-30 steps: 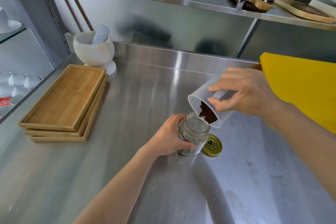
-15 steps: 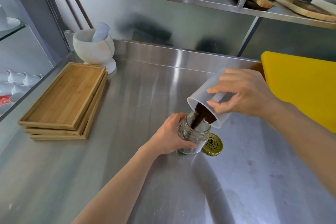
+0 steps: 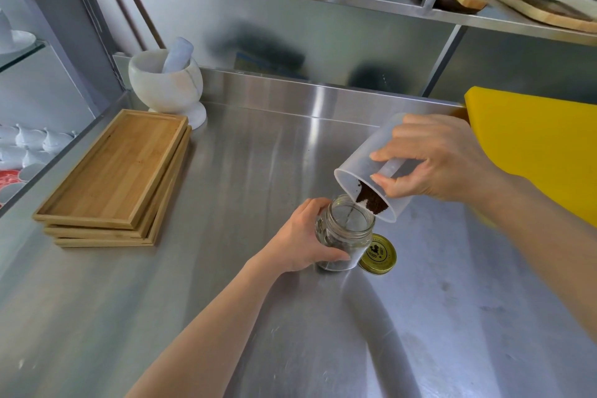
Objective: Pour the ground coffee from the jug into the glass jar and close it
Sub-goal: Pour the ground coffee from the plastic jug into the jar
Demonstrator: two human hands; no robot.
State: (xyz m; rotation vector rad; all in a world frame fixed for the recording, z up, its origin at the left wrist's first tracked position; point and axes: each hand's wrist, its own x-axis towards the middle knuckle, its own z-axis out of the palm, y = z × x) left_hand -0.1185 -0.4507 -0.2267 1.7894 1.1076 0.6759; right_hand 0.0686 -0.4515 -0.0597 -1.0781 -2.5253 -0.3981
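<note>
The pour is midway: the right hand (image 3: 442,160) tips the jug (image 3: 361,171), coffee (image 3: 371,200) at its lip, over the jar (image 3: 344,233) gripped by the left hand (image 3: 300,236) on the worktop (image 3: 258,171), lid (image 3: 378,254) still off beside it.

Coffee (image 3: 372,201), dark brown; jug (image 3: 365,168), cloudy white; jar (image 3: 344,233), clear; lid (image 3: 378,254), gold, black emblem; trays (image 3: 113,178), tan wood; board (image 3: 542,145), yellow; mortar (image 3: 164,84), white marble.
</note>
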